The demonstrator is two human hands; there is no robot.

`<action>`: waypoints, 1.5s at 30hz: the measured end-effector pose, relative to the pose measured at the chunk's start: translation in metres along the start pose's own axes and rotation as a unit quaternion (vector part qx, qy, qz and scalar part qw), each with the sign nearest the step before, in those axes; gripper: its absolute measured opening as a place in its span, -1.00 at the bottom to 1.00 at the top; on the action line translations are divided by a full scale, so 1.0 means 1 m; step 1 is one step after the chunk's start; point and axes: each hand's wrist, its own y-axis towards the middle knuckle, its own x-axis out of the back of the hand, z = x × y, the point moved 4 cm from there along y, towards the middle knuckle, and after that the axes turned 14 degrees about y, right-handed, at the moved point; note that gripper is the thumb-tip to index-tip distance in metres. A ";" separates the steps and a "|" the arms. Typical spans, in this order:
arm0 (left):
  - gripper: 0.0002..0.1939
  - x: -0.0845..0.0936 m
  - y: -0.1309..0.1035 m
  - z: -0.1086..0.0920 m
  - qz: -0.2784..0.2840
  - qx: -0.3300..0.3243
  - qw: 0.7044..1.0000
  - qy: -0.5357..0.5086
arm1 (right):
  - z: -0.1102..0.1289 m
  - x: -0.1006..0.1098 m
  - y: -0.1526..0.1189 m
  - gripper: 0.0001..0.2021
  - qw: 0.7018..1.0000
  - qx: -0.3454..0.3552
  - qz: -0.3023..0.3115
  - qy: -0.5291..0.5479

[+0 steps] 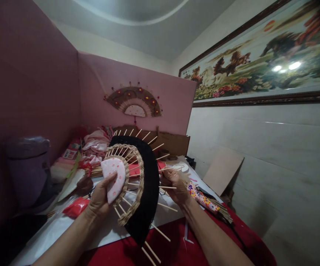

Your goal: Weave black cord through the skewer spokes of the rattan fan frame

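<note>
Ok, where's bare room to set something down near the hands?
White sheet and red cloth lie bare between the left forearm and fan. More bare cloth borders the fan's bottom sticks and right forearm, below a white scrap. Crowded: left, with pink fabric and a red packet; right, around the flowered piece.

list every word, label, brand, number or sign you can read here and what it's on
No text is readable.
Red-and-white packet at left: markings too small and blurred.
Framed horse picture: tiny dark marks at upper left, too small to read.
Fan with black band: no lettering shows.
</note>
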 end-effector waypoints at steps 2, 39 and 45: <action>-0.86 0.000 -0.001 -0.002 -0.004 -0.008 1.000 -0.001 | 0.003 0.000 0.000 -0.72 1.000 0.017 -0.010 -0.013; -0.86 0.010 0.002 -0.032 -0.143 -0.167 0.975 0.025 | 0.022 -0.022 -0.022 -0.89 0.805 0.304 0.019 -0.509; -0.88 0.011 0.003 -0.033 -0.141 -0.143 0.980 -0.015 | 0.019 -0.013 -0.016 -0.90 0.875 0.231 0.009 -0.426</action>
